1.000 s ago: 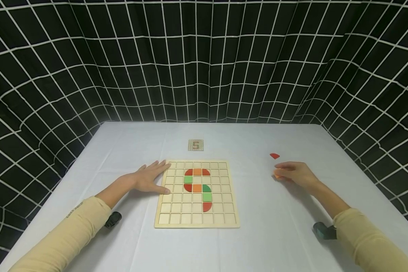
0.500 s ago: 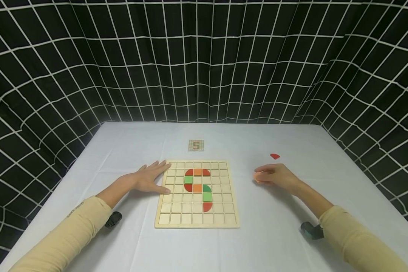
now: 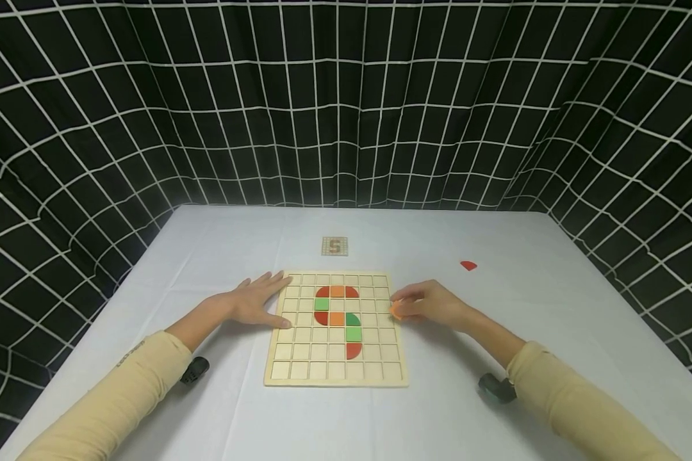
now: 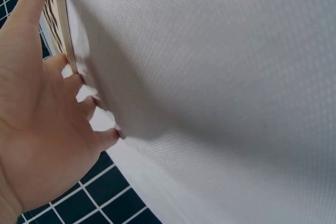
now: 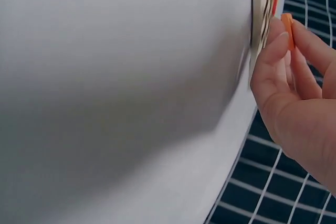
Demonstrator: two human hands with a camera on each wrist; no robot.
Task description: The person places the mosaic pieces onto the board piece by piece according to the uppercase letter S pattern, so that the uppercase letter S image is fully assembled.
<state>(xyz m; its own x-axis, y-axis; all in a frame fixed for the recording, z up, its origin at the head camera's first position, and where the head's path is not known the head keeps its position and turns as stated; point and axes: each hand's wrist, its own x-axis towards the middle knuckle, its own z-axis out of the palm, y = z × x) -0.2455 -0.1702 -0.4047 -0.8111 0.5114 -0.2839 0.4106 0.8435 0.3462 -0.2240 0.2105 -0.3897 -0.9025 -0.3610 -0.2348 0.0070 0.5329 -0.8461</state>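
A pale wooden grid board point(image 3: 308, 370) lies on the white table, with red, orange and green tiles set in several of its cells in an S-like shape. My left hand point(image 3: 252, 303) rests with spread, straight fingers on the board's left edge; the left wrist view shows its thumb and fingers along that edge. Between thumb and fingers my right hand point(image 3: 438, 306) pinches an orange tile point(image 5: 287, 30), held at the board's right edge. In the head view only part of this orange tile shows past the fingertips.
A small card point(image 3: 335, 246) with an S pattern on a grid lies behind the board. One red quarter-round tile point(image 3: 469, 265) lies on the table point(image 3: 530, 256) to the right. A black curtain point(image 3: 346, 102) with white grid lines surrounds the table.
My right hand has moved left across the table with the orange tile, from near the red quarter-round tile to the board's right edge. The left hand has stayed in place.
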